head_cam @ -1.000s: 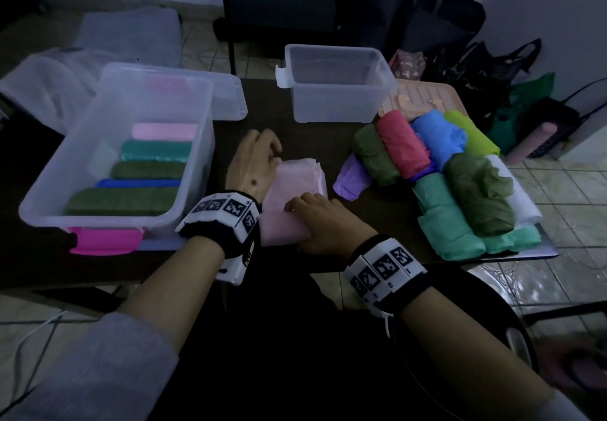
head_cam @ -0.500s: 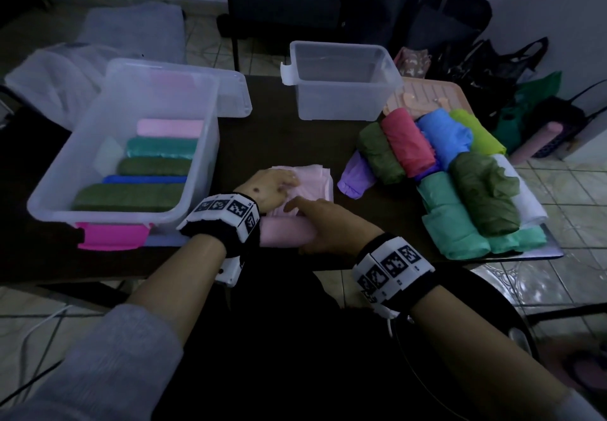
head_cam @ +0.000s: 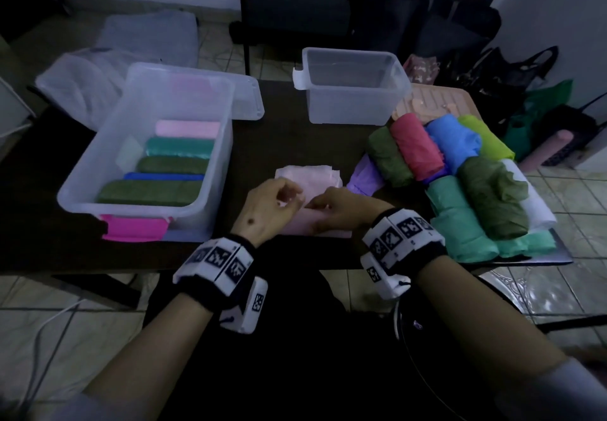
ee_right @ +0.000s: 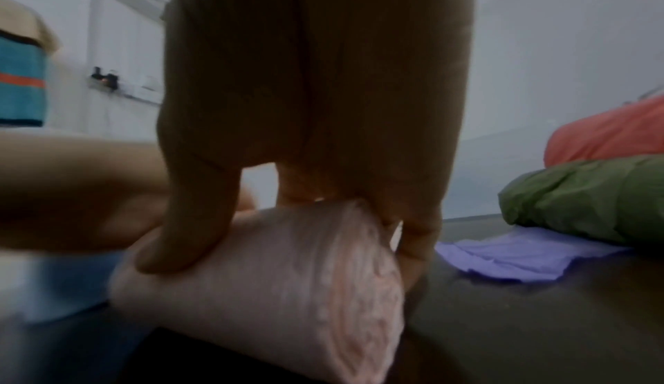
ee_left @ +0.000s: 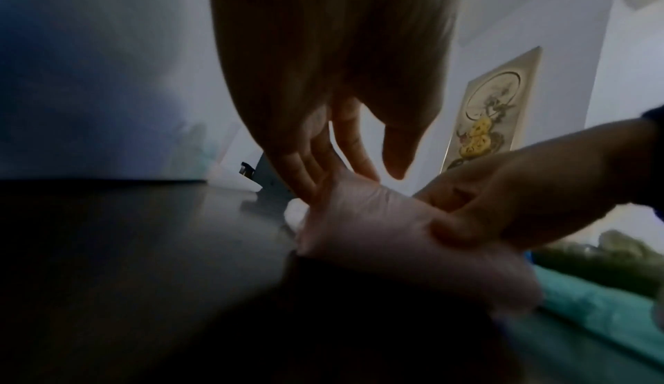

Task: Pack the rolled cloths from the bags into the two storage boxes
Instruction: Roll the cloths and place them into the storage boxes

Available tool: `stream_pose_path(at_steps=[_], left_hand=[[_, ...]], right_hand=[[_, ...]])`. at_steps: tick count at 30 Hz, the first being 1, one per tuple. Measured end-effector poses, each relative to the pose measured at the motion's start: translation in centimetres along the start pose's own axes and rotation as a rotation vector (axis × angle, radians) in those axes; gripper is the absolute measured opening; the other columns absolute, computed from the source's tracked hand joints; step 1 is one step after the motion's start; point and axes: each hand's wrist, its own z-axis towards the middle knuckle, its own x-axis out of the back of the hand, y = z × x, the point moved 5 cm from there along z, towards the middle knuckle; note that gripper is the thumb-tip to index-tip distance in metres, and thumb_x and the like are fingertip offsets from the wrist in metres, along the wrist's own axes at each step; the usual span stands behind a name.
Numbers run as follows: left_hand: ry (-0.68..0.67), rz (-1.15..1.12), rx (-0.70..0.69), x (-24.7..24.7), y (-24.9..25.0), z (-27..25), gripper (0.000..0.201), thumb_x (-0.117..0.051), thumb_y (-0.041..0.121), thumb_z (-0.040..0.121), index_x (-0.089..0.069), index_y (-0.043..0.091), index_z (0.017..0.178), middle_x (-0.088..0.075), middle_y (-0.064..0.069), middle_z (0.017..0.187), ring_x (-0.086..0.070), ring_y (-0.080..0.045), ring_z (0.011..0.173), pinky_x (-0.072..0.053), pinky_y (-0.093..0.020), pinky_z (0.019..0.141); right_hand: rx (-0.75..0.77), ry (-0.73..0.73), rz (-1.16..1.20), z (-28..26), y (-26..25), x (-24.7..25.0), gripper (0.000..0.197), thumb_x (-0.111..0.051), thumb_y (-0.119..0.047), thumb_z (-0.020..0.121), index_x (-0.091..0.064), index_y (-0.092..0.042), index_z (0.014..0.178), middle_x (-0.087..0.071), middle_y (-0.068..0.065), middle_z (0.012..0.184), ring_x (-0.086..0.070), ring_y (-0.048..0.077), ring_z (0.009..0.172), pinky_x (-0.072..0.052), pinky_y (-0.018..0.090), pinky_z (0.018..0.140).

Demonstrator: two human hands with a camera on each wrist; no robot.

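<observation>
A pale pink cloth [head_cam: 313,177] lies on the dark table [head_cam: 279,144], its near part rolled up [ee_left: 377,228] [ee_right: 269,262]. My left hand [head_cam: 282,195] [ee_left: 341,148] touches the roll's far side with fairly straight fingers, thumb apart. At the roll's right end my right hand [head_cam: 335,207] [ee_right: 305,106] grips it, thumb on the near side and fingers over the top. The clear storage box [head_cam: 98,164] on the left holds several rolled cloths [head_cam: 149,192]. The second clear box [head_cam: 354,102] at the back looks empty.
Several loosely rolled cloths [head_cam: 460,174] in green, red, blue, teal and white are piled at the table's right end. A purple cloth [head_cam: 364,177] [ee_right: 510,256] lies flat beside them. A clear lid [head_cam: 246,102] leans behind the left box. A chair and dark bags stand beyond the table.
Both hands have drawn back toward the near edge and rolled the pink cloth's near part into a thicker roll. Less of the cloth lies flat now.
</observation>
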Motion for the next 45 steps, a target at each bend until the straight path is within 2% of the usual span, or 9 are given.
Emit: stream_pose_path(at_steps=[5, 9, 12, 16, 19, 24, 30, 39, 45], left_hand=[[-0.092, 0.019, 0.028, -0.4, -0.7, -0.2, 0.025, -0.051, 0.029, 0.094, -0.068, 0.017, 0.108, -0.063, 0.004, 0.108, -0.052, -0.001, 0.091, -0.033, -0.012, 0.078], [-0.138, 0.085, 0.131, -1.0, -0.6, 1.4, 0.033, -0.04, 0.032, 0.099, -0.067, 0.014, 0.104, -0.065, -0.008, 0.103, -0.057, -0.016, 0.087, -0.038, -0.025, 0.076], [-0.178, 0.208, 0.138, -1.1, -0.7, 2.1, 0.037, -0.033, 0.031, 0.1, -0.065, 0.018, 0.114, -0.063, -0.012, 0.116, -0.057, -0.025, 0.102, -0.039, -0.029, 0.081], [-0.222, 0.302, 0.176, -0.9, -0.3, 2.1, 0.041, -0.025, 0.027, 0.103, -0.054, 0.016, 0.129, -0.052, -0.013, 0.132, -0.05, -0.03, 0.118, -0.038, -0.036, 0.098], [-0.261, 0.339, 0.143, -1.3, -0.9, 2.0, 0.04, -0.033, 0.032, 0.101, -0.064, 0.011, 0.115, -0.057, -0.016, 0.124, -0.053, -0.029, 0.111, -0.038, -0.033, 0.094], [-0.016, 0.109, -0.002, 0.4, -0.6, 1.0, 0.02, -0.055, 0.028, 0.092, -0.064, 0.016, 0.105, -0.058, -0.001, 0.108, -0.053, -0.01, 0.097, -0.035, -0.019, 0.083], [-0.193, 0.051, -0.099, 0.8, -1.6, -0.7, 0.047, -0.079, 0.014, 0.069, -0.063, 0.023, 0.112, -0.053, 0.005, 0.118, -0.049, -0.007, 0.111, -0.037, -0.019, 0.095], [-0.229, 0.082, -0.058, 0.4, -1.7, 0.6, 0.044, -0.068, 0.013, 0.082, -0.058, 0.024, 0.123, -0.056, 0.002, 0.126, -0.051, -0.009, 0.113, -0.033, -0.015, 0.089], [-0.326, 0.106, -0.005, 0.6, -1.5, 1.3, 0.045, -0.068, 0.016, 0.083, -0.058, 0.026, 0.125, -0.056, 0.0, 0.129, -0.052, -0.012, 0.116, -0.037, -0.02, 0.091]], right_hand=[[-0.046, -0.052, 0.007, 0.1, 0.1, 0.9, 0.053, -0.055, -0.039, 0.092, -0.04, -0.024, 0.141, -0.051, 0.005, 0.135, -0.048, 0.021, 0.123, -0.034, 0.028, 0.1], [-0.072, 0.245, 0.104, -0.3, -0.2, 1.5, 0.048, -0.064, -0.035, 0.086, -0.049, -0.02, 0.128, -0.052, 0.004, 0.126, -0.045, 0.021, 0.12, -0.037, 0.031, 0.098], [-0.032, 0.359, -0.051, -0.5, -1.6, 0.2, 0.037, -0.054, -0.028, 0.091, -0.051, -0.016, 0.126, -0.047, 0.006, 0.127, -0.039, 0.024, 0.121, -0.035, 0.036, 0.099], [-0.019, 0.374, -0.126, -1.8, -2.9, -2.0, 0.052, -0.057, -0.028, 0.089, -0.04, -0.011, 0.135, -0.045, 0.009, 0.132, -0.042, 0.026, 0.119, -0.032, 0.033, 0.099], [-0.006, 0.419, -0.191, -2.6, -3.5, -2.6, 0.05, -0.056, -0.029, 0.09, -0.04, -0.013, 0.134, -0.046, 0.009, 0.131, -0.044, 0.024, 0.118, -0.032, 0.03, 0.098], [-0.084, 0.221, -0.092, -1.9, -3.0, -1.7, 0.05, -0.05, -0.026, 0.093, -0.035, -0.012, 0.139, -0.04, 0.011, 0.137, -0.038, 0.027, 0.125, -0.031, 0.038, 0.103], [-0.224, 0.062, -0.066, -0.3, -2.1, -1.0, 0.06, -0.047, -0.042, 0.094, -0.029, -0.013, 0.143, -0.026, 0.014, 0.146, -0.024, 0.033, 0.135, -0.025, 0.041, 0.108], [-0.005, 0.365, -0.11, -1.6, -2.0, -1.1, 0.057, -0.063, -0.036, 0.085, -0.039, -0.019, 0.135, -0.038, 0.009, 0.133, -0.036, 0.025, 0.121, -0.032, 0.035, 0.097], [-0.06, 0.231, -0.024, -0.8, -1.6, 0.1, 0.056, -0.072, -0.034, 0.078, -0.047, -0.02, 0.126, -0.044, 0.007, 0.128, -0.039, 0.024, 0.119, -0.035, 0.034, 0.096]])
